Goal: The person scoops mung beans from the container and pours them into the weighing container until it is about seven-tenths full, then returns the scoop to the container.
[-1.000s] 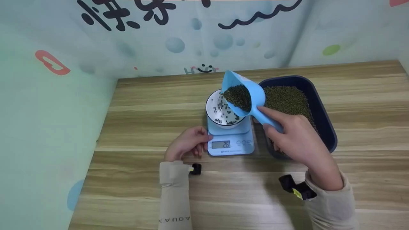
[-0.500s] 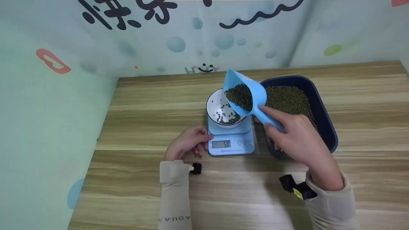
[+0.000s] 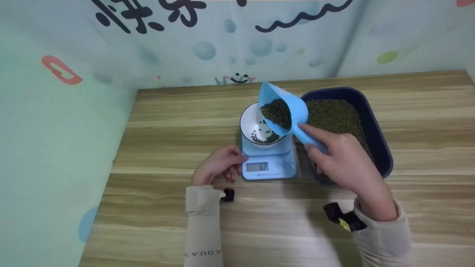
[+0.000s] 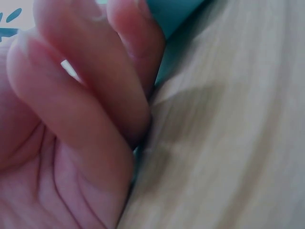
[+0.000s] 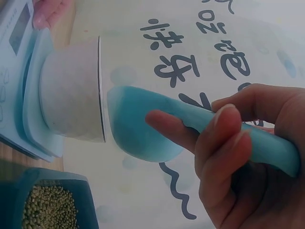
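Note:
My right hand grips the handle of a blue scoop heaped with small dark green beans. The scoop tilts leftward over a white bowl with a dark rim. A small layer of beans lies in the bowl's bottom; the scoop hides part of it. Under the bowl is a light blue kitchen scale, its display reading about 6.2. My left hand holds the scale's left edge, thumb on it and the other fingers curled. In the left wrist view those curled fingers rest against the table.
A dark blue tub of green beans stands right of the scale, partly beneath my right hand. The wooden table meets a printed wall covering at the back. Another wall rises at the left.
More beans have gathered in the bowl, and the scale's display has gone from 2.6 through 5.8 to about 6.2. Both hands and the scoop have barely moved.

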The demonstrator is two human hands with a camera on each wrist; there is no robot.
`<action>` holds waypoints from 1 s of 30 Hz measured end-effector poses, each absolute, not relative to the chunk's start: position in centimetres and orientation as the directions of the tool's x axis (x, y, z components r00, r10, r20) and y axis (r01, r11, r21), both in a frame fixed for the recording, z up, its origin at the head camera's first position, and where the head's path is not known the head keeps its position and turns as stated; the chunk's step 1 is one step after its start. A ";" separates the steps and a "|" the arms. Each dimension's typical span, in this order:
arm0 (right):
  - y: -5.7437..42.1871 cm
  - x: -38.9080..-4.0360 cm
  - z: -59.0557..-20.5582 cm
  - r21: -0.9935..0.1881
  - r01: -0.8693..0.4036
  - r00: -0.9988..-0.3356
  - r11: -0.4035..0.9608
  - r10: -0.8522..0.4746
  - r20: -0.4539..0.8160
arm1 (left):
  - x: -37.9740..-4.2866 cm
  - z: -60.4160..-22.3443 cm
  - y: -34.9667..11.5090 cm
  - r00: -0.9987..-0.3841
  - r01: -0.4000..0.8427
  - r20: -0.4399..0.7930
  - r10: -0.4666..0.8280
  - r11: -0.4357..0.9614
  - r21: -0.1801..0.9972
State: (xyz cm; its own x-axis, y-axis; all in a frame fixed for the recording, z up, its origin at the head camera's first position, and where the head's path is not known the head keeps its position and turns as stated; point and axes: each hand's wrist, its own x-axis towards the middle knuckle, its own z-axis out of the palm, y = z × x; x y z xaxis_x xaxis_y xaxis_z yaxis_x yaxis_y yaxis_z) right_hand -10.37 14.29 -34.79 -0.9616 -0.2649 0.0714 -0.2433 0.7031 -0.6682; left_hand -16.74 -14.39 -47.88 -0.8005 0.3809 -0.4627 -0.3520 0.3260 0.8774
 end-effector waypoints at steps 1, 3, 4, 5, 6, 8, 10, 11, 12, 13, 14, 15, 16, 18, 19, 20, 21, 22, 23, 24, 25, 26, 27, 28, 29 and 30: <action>14.3 -10.4 -34.8 -0.665 -0.246 -0.961 0.705 -0.268 0.072 | -16.7 -47.9 -14.4 -0.799 -0.355 -0.464 0.382 0.324 0.877; 14.2 -10.4 -34.7 -0.660 -0.252 -0.960 0.708 -0.271 0.076 | -16.7 -47.8 -14.4 -0.797 -0.361 -0.467 0.383 0.318 0.877; 14.2 -10.4 -34.7 -0.658 -0.255 -0.959 0.709 -0.273 0.079 | -16.7 -47.8 -14.4 -0.796 -0.364 -0.468 0.384 0.315 0.877; 14.2 -10.4 -34.7 -0.655 -0.260 -0.958 0.709 -0.275 0.082 | -16.7 -47.8 -14.4 -0.795 -0.366 -0.468 0.386 0.311 0.877; 14.2 -10.4 -34.7 -0.653 -0.262 -0.958 0.710 -0.276 0.085 | -16.7 -47.8 -14.4 -0.794 -0.368 -0.469 0.387 0.308 0.877; 14.2 -10.4 -34.8 -0.651 -0.270 -0.956 0.710 -0.280 0.092 | -16.7 -47.8 -14.4 -0.792 -0.370 -0.469 0.390 0.304 0.878; 14.2 -10.4 -34.9 -0.645 -0.281 -0.953 0.711 -0.283 0.103 | -16.7 -47.8 -14.5 -0.792 -0.367 -0.466 0.395 0.302 0.880; 14.2 -10.4 -35.0 -0.643 -0.286 -0.953 0.711 -0.284 0.109 | -16.8 -47.8 -14.5 -0.791 -0.366 -0.465 0.398 0.303 0.880; 14.2 -10.4 -35.0 -0.640 -0.288 -0.952 0.712 -0.283 0.114 | -16.8 -47.8 -14.5 -0.789 -0.364 -0.466 0.399 0.306 0.880; 14.2 -10.4 -35.0 -0.639 -0.291 -0.952 0.712 -0.284 0.116 | -16.8 -47.9 -14.5 -0.788 -0.362 -0.467 0.400 0.312 0.878; 14.1 -10.4 -35.0 -0.637 -0.292 -0.952 0.714 -0.283 0.118 | -16.9 -47.8 -14.5 -0.787 -0.362 -0.469 0.400 0.317 0.877; 14.1 -10.4 -35.1 -0.636 -0.292 -0.952 0.714 -0.282 0.119 | -16.8 -47.5 -14.4 -0.786 -0.361 -0.470 0.400 0.321 0.876; 14.1 -10.4 -35.1 -0.636 -0.292 -0.952 0.714 -0.281 0.121 | -16.8 -47.5 -14.4 -0.791 -0.353 -0.464 0.399 0.323 0.878; 14.1 -10.4 -35.1 -0.640 -0.288 -0.953 0.713 -0.279 0.118 | -16.7 -47.5 -14.4 -0.796 -0.348 -0.461 0.392 0.326 0.879; 14.1 -10.4 -35.1 -0.641 -0.287 -0.953 0.712 -0.279 0.117 | -16.7 -47.6 -14.4 -0.800 -0.346 -0.458 0.387 0.327 0.880; 14.1 -10.5 -35.1 -0.641 -0.287 -0.953 0.711 -0.279 0.118 | -16.7 -47.6 -14.3 -0.803 -0.342 -0.454 0.386 0.325 0.882; 14.1 -10.5 -35.1 -0.641 -0.288 -0.953 0.712 -0.279 0.119 | -16.6 -47.7 -14.3 -0.807 -0.337 -0.449 0.383 0.325 0.884; 14.0 -10.5 -35.1 -0.641 -0.289 -0.953 0.712 -0.279 0.120 | -16.7 -48.1 -14.4 -0.810 -0.334 -0.447 0.380 0.327 0.884; 14.0 -10.5 -35.0 -0.641 -0.288 -0.953 0.712 -0.279 0.119 | -16.7 -48.1 -14.3 -0.808 -0.339 -0.452 0.377 0.330 0.881; 14.0 -10.5 -35.0 -0.641 -0.288 -0.953 0.712 -0.279 0.119 | -16.7 -48.1 -14.3 -0.807 -0.339 -0.453 0.378 0.331 0.881; 14.0 -10.5 -35.0 -0.642 -0.287 -0.953 0.711 -0.278 0.118 | -16.7 -48.1 -14.4 -0.807 -0.340 -0.455 0.377 0.334 0.879; 14.0 -10.4 -35.0 -0.641 -0.287 -0.953 0.712 -0.278 0.119 | -16.7 -48.1 -14.4 -0.805 -0.342 -0.457 0.378 0.334 0.878; 14.0 -10.4 -35.0 -0.643 -0.285 -0.954 0.711 -0.276 0.117 | -16.7 -48.1 -14.4 -0.804 -0.344 -0.459 0.377 0.333 0.878; 14.0 -10.4 -35.0 -0.646 -0.282 -0.955 0.709 -0.275 0.115 | -16.7 -48.0 -14.4 -0.803 -0.348 -0.461 0.376 0.332 0.877; 14.0 -10.4 -35.0 -0.648 -0.280 -0.955 0.709 -0.273 0.113 | -16.7 -48.0 -14.4 -0.803 -0.350 -0.463 0.376 0.331 0.876; 14.0 -10.4 -35.0 -0.648 -0.278 -0.956 0.709 -0.273 0.112 | -16.7 -48.0 -14.4 -0.803 -0.352 -0.464 0.375 0.330 0.876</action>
State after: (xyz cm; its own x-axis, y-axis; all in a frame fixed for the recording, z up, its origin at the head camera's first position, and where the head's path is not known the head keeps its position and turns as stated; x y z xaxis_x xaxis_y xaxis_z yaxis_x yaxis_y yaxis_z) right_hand -10.41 13.96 -35.03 -0.9556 -0.2726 0.1120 -0.2782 0.7088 -0.6483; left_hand -16.70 -14.42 -47.97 -0.8025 0.3753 -0.4638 -0.3518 0.3303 0.8759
